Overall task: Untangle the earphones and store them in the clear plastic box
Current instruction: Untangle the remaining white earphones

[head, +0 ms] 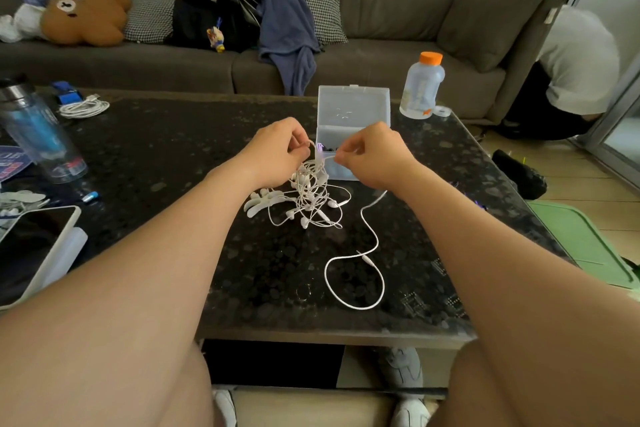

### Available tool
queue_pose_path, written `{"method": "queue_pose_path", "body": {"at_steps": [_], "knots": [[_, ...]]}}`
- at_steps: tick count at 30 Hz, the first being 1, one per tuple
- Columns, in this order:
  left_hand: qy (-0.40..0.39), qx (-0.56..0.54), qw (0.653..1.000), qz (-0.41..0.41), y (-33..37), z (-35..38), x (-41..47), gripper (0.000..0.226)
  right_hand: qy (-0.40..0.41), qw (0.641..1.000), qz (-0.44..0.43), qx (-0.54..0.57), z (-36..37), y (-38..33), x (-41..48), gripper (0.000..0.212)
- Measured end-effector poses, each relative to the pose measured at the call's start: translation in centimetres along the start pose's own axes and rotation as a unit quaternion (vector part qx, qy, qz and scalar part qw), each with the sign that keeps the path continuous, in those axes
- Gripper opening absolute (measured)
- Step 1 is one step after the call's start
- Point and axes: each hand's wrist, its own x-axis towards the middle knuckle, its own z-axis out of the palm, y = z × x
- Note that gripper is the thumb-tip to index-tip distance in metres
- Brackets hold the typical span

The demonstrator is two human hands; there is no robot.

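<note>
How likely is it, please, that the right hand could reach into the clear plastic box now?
Probably yes: the right hand sits beside the clear plastic box, lid open, though pinching an earphone cable.

Glossy speckled stone table (173, 135); clear plastic box (353, 107); white rubbery earphones (311, 198).

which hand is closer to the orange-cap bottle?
Right. The right hand pinches the earphones in front of the clear box, which stands just left of the bottle. The left hand pinches them farther left, past the box's left edge.
</note>
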Motion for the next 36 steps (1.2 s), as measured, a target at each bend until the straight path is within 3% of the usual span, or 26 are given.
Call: {"method": "queue_pose_path", "body": {"at_steps": [4,11,13,17,23,26,30,36], "knots": [[0.025,-0.015,0.999,0.033,0.3,-0.2,-0.1,0.009,-0.039,0.998,-0.036,-0.015,0.1,-0.4,-0.1,0.033],[0.044,-0.075,0.996,0.028,0.7,-0.5,-0.4,0.009,-0.124,0.987,-0.042,0.097,0.0,-0.9,-0.6,0.040],[0.044,-0.109,0.993,0.016,0.9,-0.6,-0.4,0.016,-0.140,0.986,-0.039,0.083,0.2,-0.8,-0.6,0.032],[0.037,-0.145,0.989,0.005,1.3,-0.7,-0.6,0.016,-0.097,0.992,-0.064,0.049,0.4,-0.4,-0.7,0.015],[0.018,-0.184,0.982,-0.025,1.1,-0.5,-0.4,0.021,-0.037,0.997,-0.070,0.017,0.3,0.1,-0.5,0.029],[-0.007,-0.154,0.987,-0.035,0.7,-0.7,-0.4,0.024,-0.047,0.996,-0.054,0.047,0.2,0.2,-0.4,0.030],[-0.025,-0.154,0.986,-0.052,0.4,-0.6,-0.3,0.009,-0.080,0.990,-0.016,0.114,-0.5,0.3,-0.5,0.012],[-0.038,-0.155,0.984,-0.074,1.2,-0.2,-0.1,0.007,-0.091,0.982,0.014,0.167,-0.6,0.0,-0.5,0.016]]}}
